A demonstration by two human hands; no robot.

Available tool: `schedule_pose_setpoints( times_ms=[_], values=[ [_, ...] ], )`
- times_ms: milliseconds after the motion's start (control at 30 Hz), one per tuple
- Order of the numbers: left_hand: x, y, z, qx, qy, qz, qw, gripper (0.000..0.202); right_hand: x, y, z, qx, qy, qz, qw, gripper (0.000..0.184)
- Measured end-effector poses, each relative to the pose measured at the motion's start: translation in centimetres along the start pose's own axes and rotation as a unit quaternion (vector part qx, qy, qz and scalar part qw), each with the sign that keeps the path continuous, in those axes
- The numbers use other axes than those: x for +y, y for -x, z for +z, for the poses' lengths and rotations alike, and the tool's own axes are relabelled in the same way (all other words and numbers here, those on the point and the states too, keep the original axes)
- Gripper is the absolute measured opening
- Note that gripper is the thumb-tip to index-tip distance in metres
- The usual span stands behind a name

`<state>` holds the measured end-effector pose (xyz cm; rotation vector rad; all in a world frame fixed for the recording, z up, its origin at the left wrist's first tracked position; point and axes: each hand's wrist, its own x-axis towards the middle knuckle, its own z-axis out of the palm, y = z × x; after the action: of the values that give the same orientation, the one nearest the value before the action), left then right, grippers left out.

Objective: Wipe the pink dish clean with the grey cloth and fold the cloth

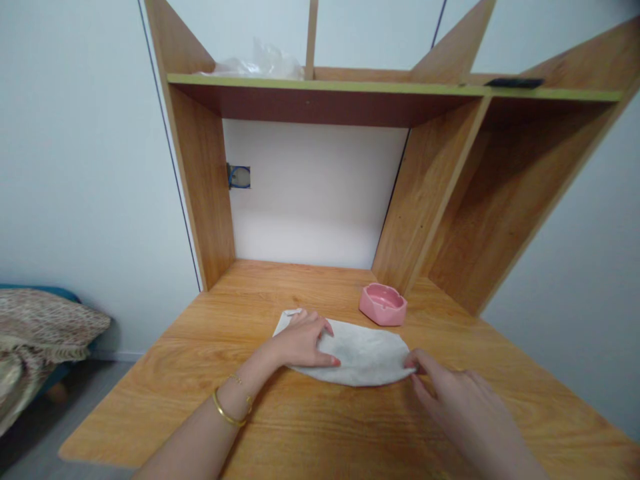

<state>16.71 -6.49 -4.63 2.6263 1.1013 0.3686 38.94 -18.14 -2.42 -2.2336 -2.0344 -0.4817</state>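
One white cloth point(365, 357), thin and pale, lying flat near the middle of the wooden desk point(310, 427), its near edge rounded, its far left corner squared off and peeking out past the knuckles of the left hand.

Left hand point(303, 343): palm down on the left part of the cloth, fingers together and slightly bent, thumb pointing right along the fabric; it presses the cloth to the desk rather than pinching it. Two thin gold bracelets point(231, 407) sit at this wrist.

Right hand point(453, 393): at the cloth's right end, seen from the back, thumb and forefinger closed on the very edge of the fabric in a light pinch; the other fingers lie loosely curled on the desk.

One pink dish point(383, 304), shallow with a scalloped rim, standing on the desk just beyond the cloth's right half, apart from it and close to the foot of an upright wooden partition point(425, 193).

One wooden hutch rising from the back of the desk, with a green-edged shelf point(350, 85) across the top. On that shelf: crumpled clear plastic point(260, 63) at left, a flat dark object point(514, 83) at right, too small to identify.

One wall socket recess point(239, 177) in the white back panel, left side.

One bed with a patterned blanket point(35, 333) at the far left, beside the desk, below desk level.
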Motion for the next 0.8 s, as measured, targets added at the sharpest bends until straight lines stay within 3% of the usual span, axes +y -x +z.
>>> schedule_pose_setpoints(
  times_ms=[200, 300, 400, 567, 700, 800],
  values=[
    [0.6, -0.2, 1.3, -0.019, -0.015, 0.007, 1.0, 0.063, -1.1, -0.5, 0.1, 0.088, 0.05, -0.035, 0.994, 0.014],
    [0.0, 0.0, 0.2, -0.021, -0.005, -0.003, 1.0, 0.064, -2.5, -1.1, 0.1, 0.152, 0.051, -0.055, 0.985, 0.013],
    [-1.4, 0.5, -1.6, -0.011, -0.025, -0.043, 0.999, 0.051, -3.8, -1.7, 0.1, 0.18, 0.034, -0.059, 0.981, 0.013],
    [-3.9, 1.4, -3.4, -0.042, -0.06, -0.146, 0.987, 0.063, -4.9, -2.5, -0.8, 0.128, 0.008, -0.049, 0.991, 0.017],
    [-4.2, 1.3, -3.0, -0.071, -0.04, -0.149, 0.985, 0.068, -6.2, -3.6, -2.4, 0.072, -0.037, -0.051, 0.995, 0.021],
    [-4.3, 1.1, -2.7, -0.074, -0.027, -0.147, 0.986, 0.07, -8.0, -4.9, -3.0, 0.04, -0.101, -0.102, 0.989, 0.021]
  ],
)
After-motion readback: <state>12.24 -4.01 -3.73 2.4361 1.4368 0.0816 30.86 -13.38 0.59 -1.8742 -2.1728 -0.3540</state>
